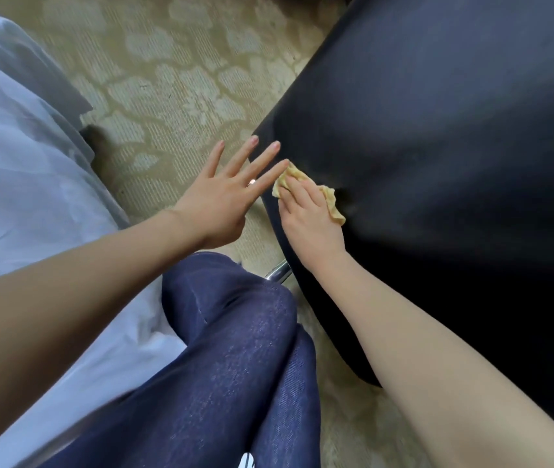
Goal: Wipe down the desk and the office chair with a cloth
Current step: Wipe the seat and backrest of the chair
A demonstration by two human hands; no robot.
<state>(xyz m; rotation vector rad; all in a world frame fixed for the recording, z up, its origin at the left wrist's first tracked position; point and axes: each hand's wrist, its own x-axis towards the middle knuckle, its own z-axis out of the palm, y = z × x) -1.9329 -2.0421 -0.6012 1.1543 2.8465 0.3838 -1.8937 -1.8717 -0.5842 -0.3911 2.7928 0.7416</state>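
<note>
One wide-angle view is given, taken from the person's head and aimed forward and steeply down. The black chair (437,146) is seen close up at right, the carpet (167,79) beyond at upper left; the left hand (221,201) and right hand (309,217) are framed near centre.

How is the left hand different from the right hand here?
The left hand has nothing under it; the right hand lies on a yellow cloth. The left hand's fingers are spread wide; the right hand's lie close together. The left hand is mostly over the carpet, fingertips at the black chair; the right hand is fully on it. Both are flat, with straight fingers.
</note>
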